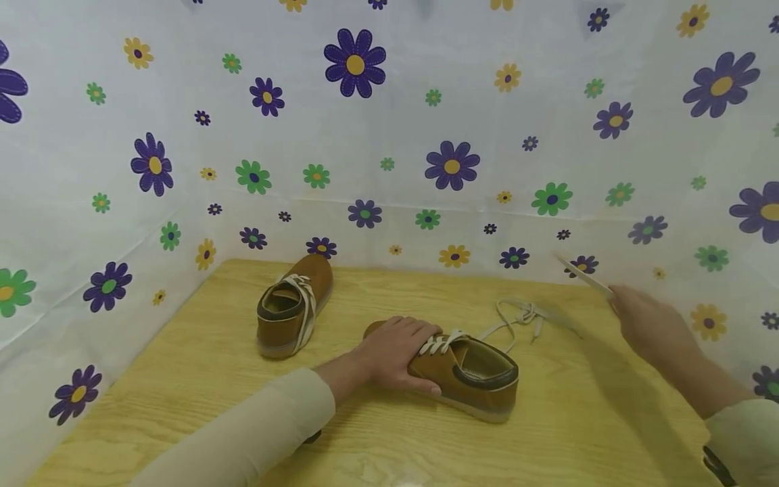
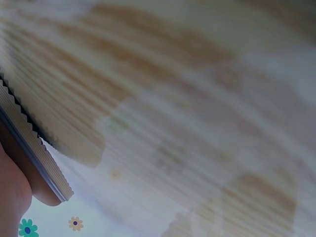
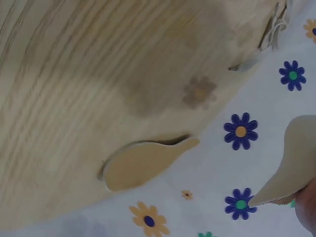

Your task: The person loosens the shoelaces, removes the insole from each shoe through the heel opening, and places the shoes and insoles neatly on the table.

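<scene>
My left hand [image 1: 395, 352] lies over the toe of a brown lace-up shoe [image 1: 483, 368], its fingers over the top and its thumb along the near side. In the left wrist view, the ridged sole edge [image 2: 37, 140] appears beside part of that hand. My right hand [image 1: 651, 331], raised at the right, pinches a thin beige insole [image 1: 584, 276], seen nearly edge-on. A second tan insole [image 3: 140, 165] lies at the table edge in the right wrist view. I cannot make it out in the head view.
Another brown shoe [image 1: 325, 284] stands at the back left with pale laces draped over its side. The held shoe's loose lace [image 1: 526, 312] trails across the wooden table [image 1: 201, 379]. Flower-printed white cloth [image 1: 389, 122] hangs around the back and sides.
</scene>
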A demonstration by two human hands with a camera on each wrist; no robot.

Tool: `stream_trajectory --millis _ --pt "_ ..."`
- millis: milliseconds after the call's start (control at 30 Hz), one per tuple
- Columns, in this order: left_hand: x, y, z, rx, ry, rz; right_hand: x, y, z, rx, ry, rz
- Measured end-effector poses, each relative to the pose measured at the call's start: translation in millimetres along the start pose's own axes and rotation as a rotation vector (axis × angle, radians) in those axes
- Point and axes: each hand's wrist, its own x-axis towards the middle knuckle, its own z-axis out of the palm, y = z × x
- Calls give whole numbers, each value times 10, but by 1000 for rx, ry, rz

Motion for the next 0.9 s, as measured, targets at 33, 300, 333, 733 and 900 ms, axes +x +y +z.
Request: stream_trajectory --millis 33,300,333,733,900 --pt "-4 -1 9 -2 -3 -2 2 26 45 7 -1 22" --pt "-1 -2 42 -5 9 4 -74 219 304 30 -104 180" --pt "-1 0 34 -6 8 3 -85 235 323 31 -120 195" --pt "40 -27 -17 -88 -25 -5 -215 333 503 92 -259 233" --pt "169 -8 -133 -187 -3 6 -240 291 529 92 -272 207"
